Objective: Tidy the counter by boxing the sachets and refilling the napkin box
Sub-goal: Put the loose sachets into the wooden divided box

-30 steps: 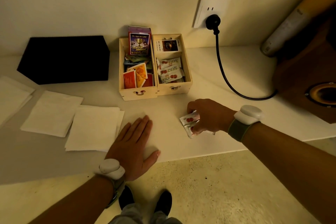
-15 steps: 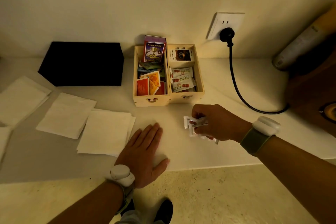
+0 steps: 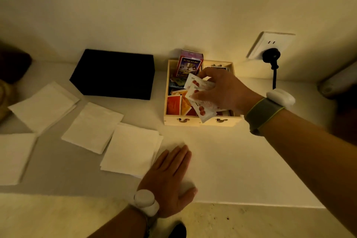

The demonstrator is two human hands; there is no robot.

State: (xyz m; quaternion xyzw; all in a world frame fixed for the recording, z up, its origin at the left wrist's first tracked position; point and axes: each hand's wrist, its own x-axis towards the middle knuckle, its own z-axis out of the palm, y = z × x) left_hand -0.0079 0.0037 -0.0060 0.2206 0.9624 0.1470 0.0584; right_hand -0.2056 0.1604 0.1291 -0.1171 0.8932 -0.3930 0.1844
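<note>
Gripping a small bunch of white sachets printed with red fruit (image 3: 201, 94), the right hand (image 3: 224, 91) hung over the pale wooden two-compartment box (image 3: 199, 120) at the back of the white counter (image 3: 231, 160). Fingers and thumb were closed on the sachets, which fanned out leftward and downward across the divider, the lowest one reaching past the box's front wall. Whether they touched the contents beneath could not be told. A grey band with a white puck-shaped device (image 3: 280, 98) circled that wrist.

The left hand (image 3: 170, 177) lay flat and open, palm down, on the counter near its front edge, holding nothing, its fingertips just beside the nearest folded white paper napkin (image 3: 131, 152). A similar white device (image 3: 145, 202) sat on that wrist.

Inside the box's left compartment stood red and orange sachets (image 3: 176, 104) and, behind them, an upright purple carton (image 3: 190, 63). The right compartment was mostly hidden by the hand.

More white napkins (image 3: 92, 126) lay spread over the counter's left half, well apart from the wooden box. A black rectangular napkin box (image 3: 116, 73) sat against the wall, just left of the wooden box. On the wall to the right, a black plug (image 3: 271, 56) sat in a white socket plate (image 3: 270, 43).
</note>
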